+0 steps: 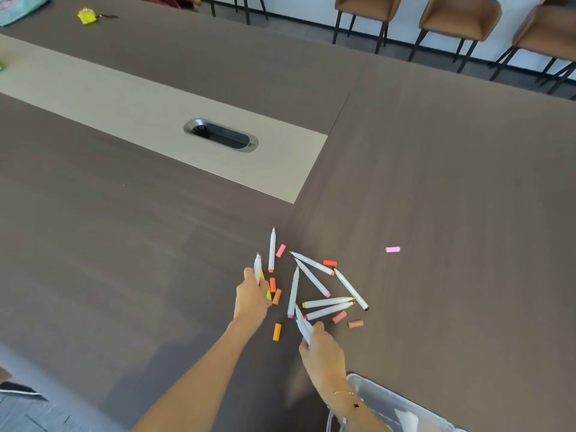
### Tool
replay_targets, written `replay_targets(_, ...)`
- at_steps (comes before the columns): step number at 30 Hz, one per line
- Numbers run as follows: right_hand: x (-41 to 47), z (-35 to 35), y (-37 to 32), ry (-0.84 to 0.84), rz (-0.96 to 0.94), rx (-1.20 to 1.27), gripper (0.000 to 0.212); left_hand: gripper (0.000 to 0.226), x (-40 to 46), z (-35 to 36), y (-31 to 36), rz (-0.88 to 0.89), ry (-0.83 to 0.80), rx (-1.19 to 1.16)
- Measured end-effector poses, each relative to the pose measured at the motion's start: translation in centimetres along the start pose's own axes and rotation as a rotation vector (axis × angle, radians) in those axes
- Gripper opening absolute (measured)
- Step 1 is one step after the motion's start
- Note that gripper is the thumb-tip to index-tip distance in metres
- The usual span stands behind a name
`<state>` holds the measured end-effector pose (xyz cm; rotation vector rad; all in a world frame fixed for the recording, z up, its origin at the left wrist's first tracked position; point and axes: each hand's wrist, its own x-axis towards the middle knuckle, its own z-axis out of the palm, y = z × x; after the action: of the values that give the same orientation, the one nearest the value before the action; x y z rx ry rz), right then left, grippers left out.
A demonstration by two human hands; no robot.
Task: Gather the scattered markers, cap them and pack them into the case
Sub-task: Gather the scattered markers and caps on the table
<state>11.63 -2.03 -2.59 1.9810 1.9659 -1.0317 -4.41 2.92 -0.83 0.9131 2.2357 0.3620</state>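
On the dark wood-grain bench [436, 169], slim white markers [313, 277] and stubby caps [276, 332] lie scattered. The left hand [252, 299] has its fingers curled round one marker; the right hand [322, 350] grips two beside the clear plastic case [374, 388].

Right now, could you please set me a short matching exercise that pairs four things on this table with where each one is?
Things:
1. pink cap
2. clear case
3. yellow object
4. cable port

Places:
A. in the light centre strip of the table
B. far left corner of the table
C. alone, to the right of the marker pile
D. near edge, by the right wrist

Pairs: 1-C, 2-D, 3-B, 4-A
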Motion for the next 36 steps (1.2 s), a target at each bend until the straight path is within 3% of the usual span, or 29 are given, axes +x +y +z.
replay_targets(3,-0.1,-0.7,0.3,0.048,0.113,0.134,0.030,0.011,0.7,0.5,0.6,0.092,0.060,0.005)
replay_targets(9,0.7,-2.3,1.8,0.304,0.318,0.634,0.022,0.028,-0.2,2.7,2.9,0.121,-0.078,0.096)
replay_targets(13,1.9,-3.3,0.5,0.261,0.418,0.897,0.013,0.025,-0.5,3.7,3.1,0.117,-0.147,0.183)
replay_targets(18,4.0,-3.3,-2.2,0.256,0.577,0.776,0.035,0.017,0.1,4.2,3.0,0.099,-0.157,0.110)
replay_targets(23,5.2,-3.6,-2.9,0.234,0.658,0.715,0.031,0.010,1.6,1.9,2.1,0.181,-0.053,0.059)
replay_targets(26,5.7,-3.4,-2.6,0.210,0.702,0.741,0.028,0.017,3.5,0.3,2.0,0.093,0.113,-0.109)
replay_targets(28,5.9,-3.4,-2.5,0.207,0.731,0.781,0.024,0.017,4.7,-0.5,2.2,0.064,0.138,-0.174)
replay_targets(33,5.8,-3.9,-2.3,0.260,0.717,0.832,0.028,0.020,7.2,-1.4,3.3,0.004,0.086,-0.217)
replay_targets(36,5.3,-4.3,-1.4,0.330,0.600,0.768,0.034,0.020,8.4,-1.6,3.9,0.014,0.085,-0.188)
